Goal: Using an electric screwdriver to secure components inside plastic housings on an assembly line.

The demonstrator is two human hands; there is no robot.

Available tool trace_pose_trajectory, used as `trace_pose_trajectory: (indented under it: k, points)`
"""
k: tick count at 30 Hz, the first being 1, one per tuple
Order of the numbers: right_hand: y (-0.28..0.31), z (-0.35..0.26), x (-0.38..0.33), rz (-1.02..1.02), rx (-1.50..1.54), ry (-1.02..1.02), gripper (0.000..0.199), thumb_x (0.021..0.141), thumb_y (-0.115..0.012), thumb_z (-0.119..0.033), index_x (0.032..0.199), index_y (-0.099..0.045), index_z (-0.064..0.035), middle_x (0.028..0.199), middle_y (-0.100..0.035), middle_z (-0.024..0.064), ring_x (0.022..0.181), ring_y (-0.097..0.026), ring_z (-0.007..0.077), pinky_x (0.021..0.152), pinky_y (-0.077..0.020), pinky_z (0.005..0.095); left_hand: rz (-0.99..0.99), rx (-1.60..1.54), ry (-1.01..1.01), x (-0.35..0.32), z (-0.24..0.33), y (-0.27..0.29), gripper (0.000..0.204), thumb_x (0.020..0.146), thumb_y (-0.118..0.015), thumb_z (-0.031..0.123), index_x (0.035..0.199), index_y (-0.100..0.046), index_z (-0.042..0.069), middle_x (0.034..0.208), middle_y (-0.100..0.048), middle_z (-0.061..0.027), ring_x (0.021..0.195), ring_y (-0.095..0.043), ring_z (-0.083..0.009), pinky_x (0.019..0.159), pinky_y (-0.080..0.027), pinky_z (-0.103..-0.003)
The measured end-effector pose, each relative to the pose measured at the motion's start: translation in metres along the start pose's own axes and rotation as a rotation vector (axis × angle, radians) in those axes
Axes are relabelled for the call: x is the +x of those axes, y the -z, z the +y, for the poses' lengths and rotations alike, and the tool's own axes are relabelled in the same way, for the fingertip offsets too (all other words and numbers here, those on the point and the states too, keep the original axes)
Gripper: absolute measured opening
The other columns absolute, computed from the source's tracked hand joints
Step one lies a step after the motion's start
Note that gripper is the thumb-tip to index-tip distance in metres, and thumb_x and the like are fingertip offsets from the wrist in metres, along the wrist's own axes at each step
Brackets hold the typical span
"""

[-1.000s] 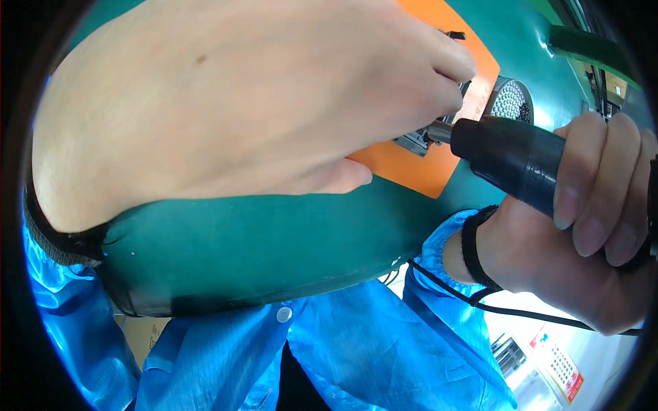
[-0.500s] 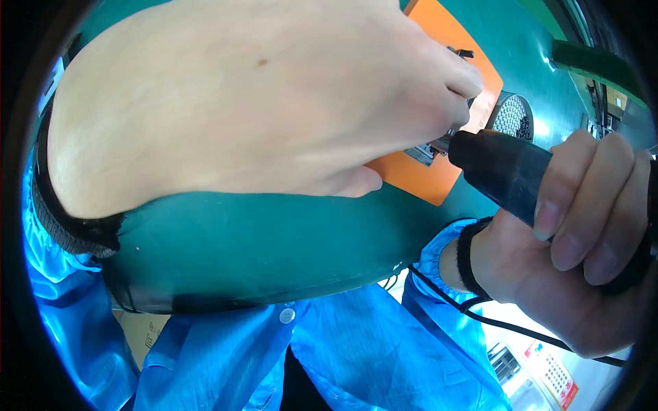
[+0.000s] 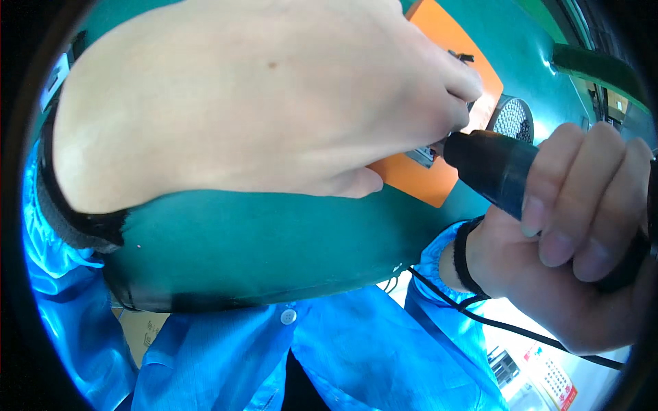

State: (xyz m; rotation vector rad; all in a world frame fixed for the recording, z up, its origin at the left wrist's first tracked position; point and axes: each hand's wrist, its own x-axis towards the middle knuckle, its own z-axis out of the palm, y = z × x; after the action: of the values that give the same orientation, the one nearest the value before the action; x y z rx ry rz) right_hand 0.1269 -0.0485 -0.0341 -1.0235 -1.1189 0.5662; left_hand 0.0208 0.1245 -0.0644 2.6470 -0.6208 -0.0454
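Note:
My left hand [image 3: 295, 103] reaches across the upper middle, its back covering most of the orange board [image 3: 419, 179]. Its fingers curl over a small metal part [image 3: 421, 156] on that board, mostly hidden beneath them. The thumb sticks out at the lower side. In my right hand [image 3: 582, 212] is a black electric screwdriver [image 3: 495, 168], gripped with the fingers wrapped round its body. Its tapered nose points left at the metal part, close by my left fingers; the tip is hidden, so contact cannot be told.
A round dish [image 3: 513, 118] of small shiny metal pieces stands right of the board on the green table mat [image 3: 260, 246]. A black cord [image 3: 514, 330] trails by my right wrist. A dark green bar [image 3: 596, 65] is at the upper right.
My right hand and the screwdriver have shifted slightly left, the nose closer to the left fingers. My left hand has barely moved; the board is where it was.

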Motion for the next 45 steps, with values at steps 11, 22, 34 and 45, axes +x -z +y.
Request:
trace_pose_trajectory:
  k: [11, 22, 34, 45]
  points:
    - [-0.029, -0.004, -0.008, 0.359, -0.051, 0.004, 0.020, 0.103, -0.054, -0.018, 0.096, -0.037, -0.0118, 0.061, -0.041, -0.0031, 0.044, -0.037, 0.0057, 0.040, -0.0330, 0.0236, -0.054, -0.291, 0.116, 0.005, 0.002, 0.008, 0.047, 0.084, -0.071, 0.022, 0.127, -0.054, 0.012, 0.113, -0.069, -0.0125, 0.067, -0.069, -0.0408, 0.059, -0.058, -0.049]
    - [0.038, -0.069, -0.012, 0.707, 0.158, 0.474, 0.013, 0.106, -0.047, -0.011, 0.095, -0.041, -0.0076, 0.062, -0.032, -0.0013, 0.050, -0.031, 0.0055, 0.044, -0.0288, 0.0191, 0.351, 0.236, -0.490, 0.016, 0.022, 0.038, 0.007, 0.080, -0.066, 0.014, 0.083, -0.065, 0.008, 0.084, -0.059, -0.0036, 0.091, -0.057, -0.0207, 0.083, -0.046, -0.032]
    - [0.036, -0.052, -0.013, 0.718, 0.278, 0.291, 0.008, 0.102, -0.055, -0.015, 0.095, -0.052, -0.0143, 0.064, -0.041, -0.0003, 0.050, -0.039, 0.0114, 0.046, -0.0352, 0.0253, 0.611, -0.557, 0.178, -0.004, 0.008, 0.071, 0.023, 0.086, -0.080, 0.011, 0.089, -0.062, -0.003, 0.073, -0.061, -0.0089, 0.064, -0.055, -0.0135, 0.060, -0.046, -0.029]
    - [0.031, -0.032, -0.006, 0.697, 0.070, 0.316, 0.019, 0.103, -0.048, -0.013, 0.087, -0.039, -0.0122, 0.061, -0.036, -0.0012, 0.048, -0.036, 0.0077, 0.044, -0.0319, 0.0228, 0.474, 0.545, -0.056, 0.066, -0.081, 0.095, 0.011, 0.080, -0.064, 0.012, 0.083, -0.063, 0.001, 0.080, -0.062, -0.0127, 0.073, -0.069, -0.0330, 0.061, -0.055, -0.044]
